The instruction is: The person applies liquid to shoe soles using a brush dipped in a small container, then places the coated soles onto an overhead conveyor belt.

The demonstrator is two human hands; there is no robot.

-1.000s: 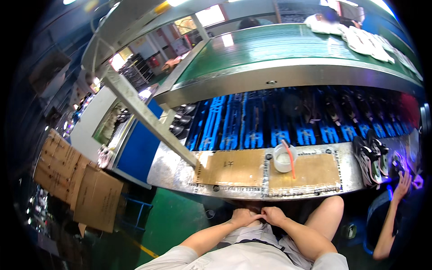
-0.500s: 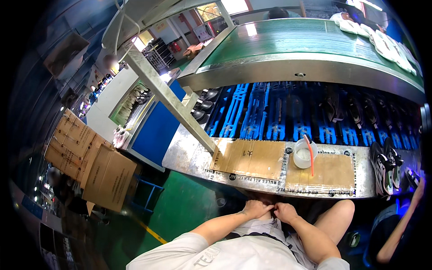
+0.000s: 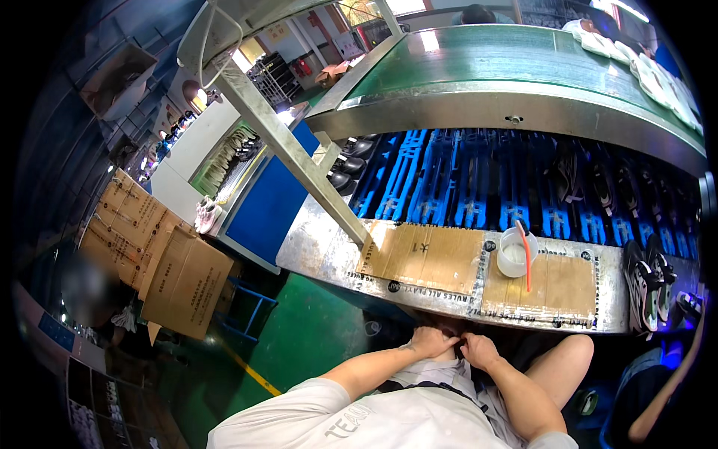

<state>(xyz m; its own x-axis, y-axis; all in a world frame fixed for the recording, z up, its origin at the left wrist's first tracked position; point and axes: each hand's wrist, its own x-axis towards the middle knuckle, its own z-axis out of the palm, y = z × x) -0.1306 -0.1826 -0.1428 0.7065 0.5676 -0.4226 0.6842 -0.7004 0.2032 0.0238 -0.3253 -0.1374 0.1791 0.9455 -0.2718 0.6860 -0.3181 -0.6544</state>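
My left hand (image 3: 432,342) and my right hand (image 3: 479,350) meet over my lap, just below the front edge of the metal bench (image 3: 340,273). Both have curled fingers, and their fingertips nearly touch. Whatever they pinch, if anything, is too small or hidden to make out. On the bench beyond them lie two taped cardboard sheets, a left one (image 3: 419,258) and a right one (image 3: 557,288). A white plastic cup (image 3: 511,261) with a red-handled brush (image 3: 527,258) leaning in it stands on the right sheet.
Blue shoe racks (image 3: 471,183) run behind the bench, under a green conveyor belt (image 3: 479,63). Black-and-white shoes (image 3: 645,288) stand at the bench's right end, near another person's arm (image 3: 673,396). A slanted metal post (image 3: 292,150) rises at left; cardboard boxes (image 3: 187,284) are stacked beyond.
The view has shifted slightly, so the bench and cup sit a little farther right. My hands stay together over my lap. The other person's arm at the right has lowered.
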